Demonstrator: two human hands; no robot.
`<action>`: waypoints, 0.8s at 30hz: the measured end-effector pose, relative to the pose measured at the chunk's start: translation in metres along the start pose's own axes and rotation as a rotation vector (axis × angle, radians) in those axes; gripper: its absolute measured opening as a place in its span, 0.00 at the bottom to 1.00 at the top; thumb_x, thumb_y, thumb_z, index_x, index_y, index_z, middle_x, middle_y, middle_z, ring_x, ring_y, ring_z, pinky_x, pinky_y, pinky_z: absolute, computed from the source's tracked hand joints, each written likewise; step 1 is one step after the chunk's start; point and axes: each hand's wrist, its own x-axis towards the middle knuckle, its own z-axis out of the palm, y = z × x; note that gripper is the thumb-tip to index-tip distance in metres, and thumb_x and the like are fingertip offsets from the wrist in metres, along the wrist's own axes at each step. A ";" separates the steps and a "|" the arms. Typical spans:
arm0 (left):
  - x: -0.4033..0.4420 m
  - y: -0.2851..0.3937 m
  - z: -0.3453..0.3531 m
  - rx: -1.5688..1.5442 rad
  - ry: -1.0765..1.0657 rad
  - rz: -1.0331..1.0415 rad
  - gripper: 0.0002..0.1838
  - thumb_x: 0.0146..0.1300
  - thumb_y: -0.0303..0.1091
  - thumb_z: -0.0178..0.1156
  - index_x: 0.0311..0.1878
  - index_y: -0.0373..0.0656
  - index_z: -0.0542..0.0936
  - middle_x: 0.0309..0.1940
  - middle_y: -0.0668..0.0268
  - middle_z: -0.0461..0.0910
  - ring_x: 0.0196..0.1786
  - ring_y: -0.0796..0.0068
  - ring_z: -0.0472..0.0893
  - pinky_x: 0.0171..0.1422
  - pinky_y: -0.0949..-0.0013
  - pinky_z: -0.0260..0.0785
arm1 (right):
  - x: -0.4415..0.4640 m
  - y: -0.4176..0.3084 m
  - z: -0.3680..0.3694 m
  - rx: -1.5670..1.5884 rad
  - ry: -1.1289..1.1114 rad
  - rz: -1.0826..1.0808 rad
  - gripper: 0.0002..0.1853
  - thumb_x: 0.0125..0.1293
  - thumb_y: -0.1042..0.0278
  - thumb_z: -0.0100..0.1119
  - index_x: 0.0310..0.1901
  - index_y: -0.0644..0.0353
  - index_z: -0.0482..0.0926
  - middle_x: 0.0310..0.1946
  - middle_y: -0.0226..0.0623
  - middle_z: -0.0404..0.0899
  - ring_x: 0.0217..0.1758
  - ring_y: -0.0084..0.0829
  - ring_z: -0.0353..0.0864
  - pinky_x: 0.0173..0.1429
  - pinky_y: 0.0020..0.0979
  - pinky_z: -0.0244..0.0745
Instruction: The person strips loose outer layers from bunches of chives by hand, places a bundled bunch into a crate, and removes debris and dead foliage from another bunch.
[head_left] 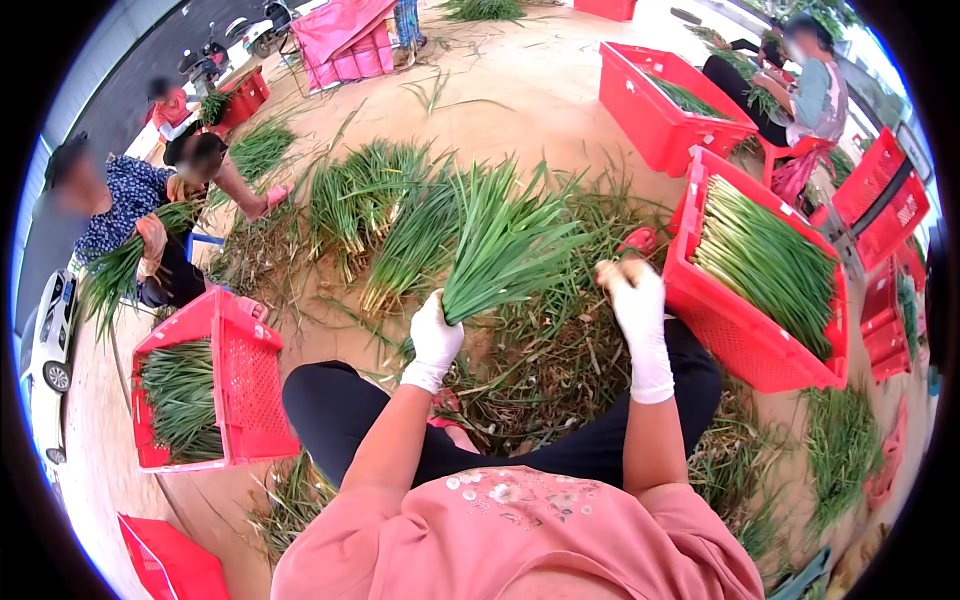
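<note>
My left hand (436,338), in a white glove, is closed around a bunch of garlic chives (508,245), whose green leaves fan out up and to the right. My right hand (636,300), gloved too, is held apart from the bunch, over the right side of the litter. Its soiled fingertips are curled together; whether anything small is between them I cannot make out. Beneath both hands lies a heap of trimmed leaves and dry scraps (540,370). Beyond my left hand, loose chives (372,205) lie in piles on the ground.
A red crate (765,355) with neatly laid chives stands at my right, another red crate (250,385) at my left. Farther off is one more crate (665,140). A co-worker (135,205) holding chives sits at left; another person (820,95) sits at upper right.
</note>
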 end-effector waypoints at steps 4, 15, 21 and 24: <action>0.001 -0.002 0.002 -0.003 -0.001 -0.004 0.18 0.42 0.23 0.59 0.41 0.44 0.74 0.29 0.55 0.79 0.31 0.52 0.78 0.36 0.59 0.71 | -0.042 -0.001 0.057 -0.011 -0.136 -0.361 0.11 0.48 0.70 0.68 0.34 0.59 0.80 0.28 0.36 0.76 0.26 0.32 0.76 0.31 0.27 0.71; -0.001 -0.001 0.001 0.064 -0.040 0.011 0.19 0.40 0.22 0.57 0.40 0.43 0.74 0.27 0.55 0.78 0.30 0.52 0.78 0.35 0.58 0.70 | -0.053 0.015 0.105 0.392 -0.154 -0.041 0.05 0.53 0.75 0.61 0.31 0.61 0.75 0.27 0.32 0.75 0.27 0.28 0.75 0.30 0.26 0.69; -0.002 -0.003 0.002 0.023 -0.032 0.005 0.18 0.41 0.21 0.57 0.40 0.43 0.74 0.28 0.55 0.78 0.31 0.52 0.78 0.35 0.58 0.70 | -0.058 0.009 0.092 0.619 -0.279 0.249 0.08 0.57 0.78 0.60 0.39 0.63 0.77 0.30 0.26 0.75 0.31 0.15 0.70 0.37 0.19 0.68; -0.004 -0.002 0.005 0.041 -0.053 -0.008 0.18 0.41 0.22 0.57 0.40 0.43 0.74 0.28 0.55 0.78 0.31 0.52 0.78 0.35 0.58 0.70 | -0.057 0.021 0.103 0.518 -0.205 0.039 0.10 0.54 0.82 0.61 0.39 0.62 0.77 0.33 0.26 0.74 0.33 0.16 0.71 0.40 0.20 0.70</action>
